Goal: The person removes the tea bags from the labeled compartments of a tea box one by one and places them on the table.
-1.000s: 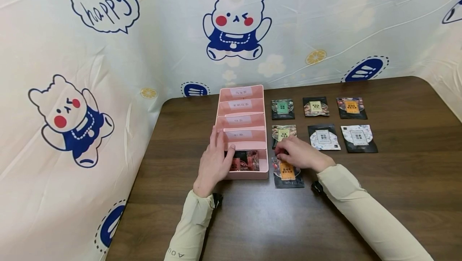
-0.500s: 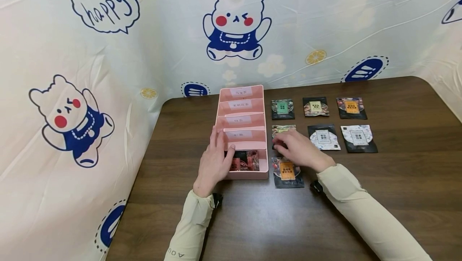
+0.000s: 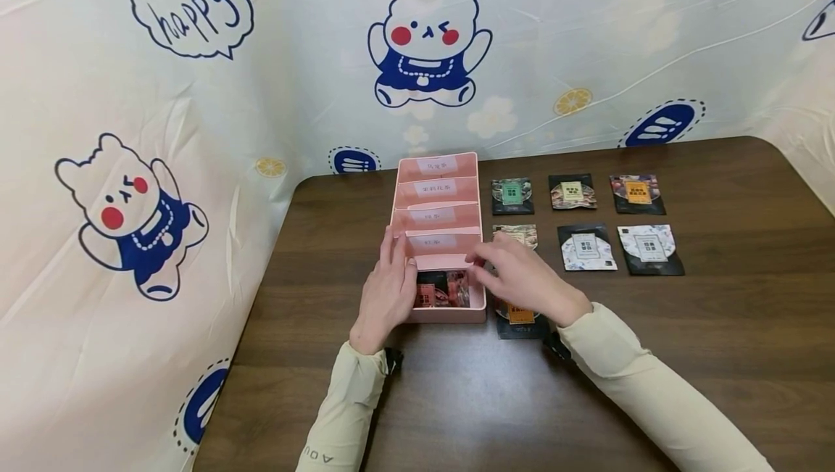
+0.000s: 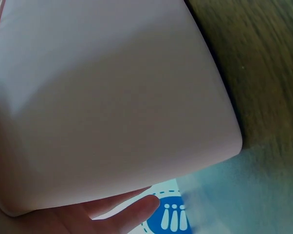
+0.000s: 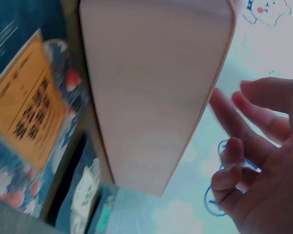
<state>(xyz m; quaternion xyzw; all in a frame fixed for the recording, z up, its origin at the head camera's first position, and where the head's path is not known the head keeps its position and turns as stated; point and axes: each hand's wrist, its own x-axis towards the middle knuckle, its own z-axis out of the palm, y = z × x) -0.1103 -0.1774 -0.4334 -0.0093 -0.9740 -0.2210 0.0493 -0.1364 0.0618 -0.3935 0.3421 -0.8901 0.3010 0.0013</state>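
A pink divided box [image 3: 450, 317] stands on the table, with paper labels on its inner dividers. Dark sachets with reddish labels [image 3: 429, 295] lie in its front compartment. My left hand [image 3: 385, 293] rests along the box's left rim with fingers extended. My right hand [image 3: 525, 272] is over the box's right rim, fingers loosely bent; in the right wrist view nothing shows between thumb and fingers. Below it, an orange-labelled sachet [image 3: 522, 315] is partly covered by the hand. Another sachet [image 3: 517, 232] just beyond the hand is mostly hidden.
Right of the box lie more sachets: a green-labelled one [image 3: 512, 196], a pale-green-labelled one [image 3: 572, 191], an orange-labelled one [image 3: 637, 193] and two white ones [image 3: 586, 246]. A patterned cloth [image 3: 535, 37] hangs behind the wooden table [image 3: 457, 399].
My right hand has moved left from above the sachets beside the box to its right rim, partly covering the near orange-labelled sachet. The left hand stays at the box, its thumb drawn slightly back.
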